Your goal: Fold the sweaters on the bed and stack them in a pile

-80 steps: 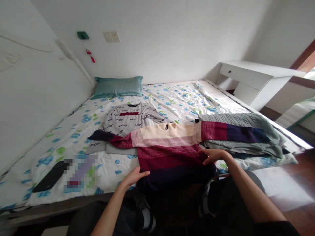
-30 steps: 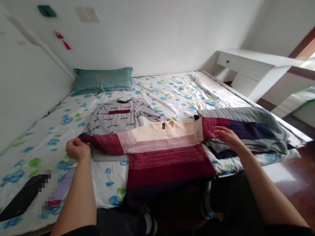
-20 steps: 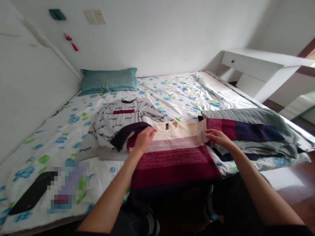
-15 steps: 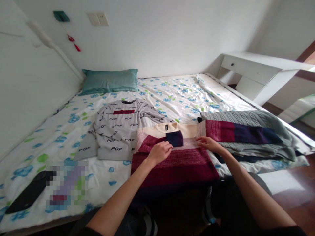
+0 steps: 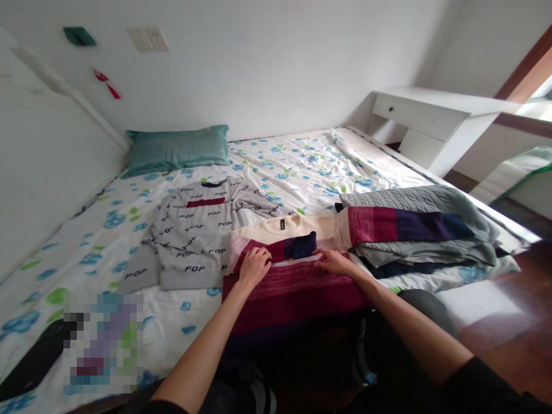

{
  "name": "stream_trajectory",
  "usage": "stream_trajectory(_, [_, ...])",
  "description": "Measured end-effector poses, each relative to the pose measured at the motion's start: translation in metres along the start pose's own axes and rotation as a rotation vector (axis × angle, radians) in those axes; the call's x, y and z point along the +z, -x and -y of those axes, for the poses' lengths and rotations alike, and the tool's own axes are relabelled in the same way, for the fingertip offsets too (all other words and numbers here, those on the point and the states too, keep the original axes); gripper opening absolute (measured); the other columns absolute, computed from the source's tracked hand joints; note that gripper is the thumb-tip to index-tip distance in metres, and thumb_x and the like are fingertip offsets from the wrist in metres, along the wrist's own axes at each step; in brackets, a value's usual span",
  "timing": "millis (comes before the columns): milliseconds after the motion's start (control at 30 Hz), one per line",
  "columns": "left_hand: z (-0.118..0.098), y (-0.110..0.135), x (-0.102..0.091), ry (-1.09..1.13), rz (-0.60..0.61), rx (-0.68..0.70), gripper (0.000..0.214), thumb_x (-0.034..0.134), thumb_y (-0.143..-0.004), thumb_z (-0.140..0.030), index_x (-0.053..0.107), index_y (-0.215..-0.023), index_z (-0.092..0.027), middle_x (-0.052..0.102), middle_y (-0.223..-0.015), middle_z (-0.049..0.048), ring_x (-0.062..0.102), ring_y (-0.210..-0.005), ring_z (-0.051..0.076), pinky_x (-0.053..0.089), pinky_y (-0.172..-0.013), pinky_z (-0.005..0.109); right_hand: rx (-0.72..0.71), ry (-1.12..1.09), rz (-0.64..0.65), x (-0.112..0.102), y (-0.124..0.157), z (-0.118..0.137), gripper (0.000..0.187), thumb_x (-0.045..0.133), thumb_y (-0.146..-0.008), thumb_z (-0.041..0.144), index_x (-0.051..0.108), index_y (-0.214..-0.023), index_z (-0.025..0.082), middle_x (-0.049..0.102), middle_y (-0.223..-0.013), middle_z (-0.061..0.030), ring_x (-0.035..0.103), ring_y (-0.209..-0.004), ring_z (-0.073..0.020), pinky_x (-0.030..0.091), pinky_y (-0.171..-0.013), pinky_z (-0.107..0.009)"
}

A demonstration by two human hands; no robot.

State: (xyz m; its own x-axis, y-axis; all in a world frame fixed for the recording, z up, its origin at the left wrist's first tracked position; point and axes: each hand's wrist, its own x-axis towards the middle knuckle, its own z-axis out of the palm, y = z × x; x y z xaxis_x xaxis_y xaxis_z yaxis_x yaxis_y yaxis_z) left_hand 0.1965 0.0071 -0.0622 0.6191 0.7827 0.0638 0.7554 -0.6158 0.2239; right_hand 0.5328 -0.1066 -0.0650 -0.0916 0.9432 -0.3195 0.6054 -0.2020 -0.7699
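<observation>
A striped sweater [image 5: 297,290] lay spread at the near edge of a bed [image 5: 181,339], its collar [image 5: 282,225] toward the far edge and its dark lower part appearing to droop over the near one. One sleeve [image 5: 278,252] crossed the chest, its navy cuff [image 5: 305,246] just below the collar; the left hand [image 5: 256,265] rested on that sleeve with fingers curled, while the right hand [image 5: 334,263], fingers loosely extended, had its tips at the cuff, though whether either hand pinched the knit could not be told. The relation that counted lay on the other side: the outstretched sleeve [image 5: 405,224] ran from the shoulder just beyond the right hand, its long axis roughly along the near edge, its end pointing to the bed's right edge and its length over a gray cable-knit pile [image 5: 405,251] by the near right corner. The right hand was plainly the nearer, the left well apart
</observation>
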Motion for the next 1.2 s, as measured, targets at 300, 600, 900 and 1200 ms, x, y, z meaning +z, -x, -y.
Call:
stream_trajectory(300, [-0.023, 0.011, -0.014, 0.263, 0.339, 0.243, 0.021, 0.069, -0.097, -0.027, 0.089, -0.103, -0.025, 0.085, -0.110, 0.0086, 0.078, -0.105, 0.028, 0.057, -0.096, 0.036, 0.198, 0.222, -0.293, 0.027, -0.018, 0.039, 0.111, 0.084, -0.091, 0.077, 0.038, -0.173, 0.016, 0.079, -0.133, -0.0231, 0.076, -0.128, -0.0417, 0.056, -0.106, -0.047])
stream_trajectory(600, [0.048, -0.010, -0.033, 0.236, -0.038, -0.125, 0.052, 0.050, -0.103, -0.026, 0.078, -0.146, -0.020, 0.076, -0.153, 0.0123, 0.072, -0.137, 0.029, 0.051, -0.125, 0.042, -0.056, 0.294, -0.330, 0.016, -0.027, 0.045, 0.036, 0.063, -0.102, 0.026, 0.080, -0.134, 0.023, 0.073, -0.134, -0.0127, 0.073, -0.119, -0.0295, 0.055, -0.108, -0.039])
stream_trajectory(900, [0.118, -0.019, -0.027, 0.028, 0.272, -0.458, 0.071, 0.055, -0.107, -0.034, 0.051, -0.176, -0.020, 0.046, -0.182, 0.0196, 0.061, -0.157, 0.036, 0.047, -0.129, 0.048, -0.021, 0.203, -0.974, -0.117, 0.006, -0.026, 0.043, 0.049, -0.091, 0.009, 0.090, -0.097, 0.020, 0.075, -0.124, -0.0140, 0.067, -0.117, -0.0287, 0.052, -0.110, -0.040])
stream_trajectory(1200, [0.104, -0.023, -0.018, -0.087, 0.227, -0.380, 0.077, 0.057, -0.107, -0.050, 0.048, -0.179, -0.023, 0.026, -0.192, 0.0170, 0.044, -0.168, 0.043, 0.036, -0.135, 0.057, 0.189, 0.369, -0.700, -0.114, 0.020, -0.045, 0.039, 0.060, -0.101, 0.022, 0.088, -0.129, 0.023, 0.083, -0.124, -0.0132, 0.077, -0.110, -0.0277, 0.056, -0.101, -0.034])
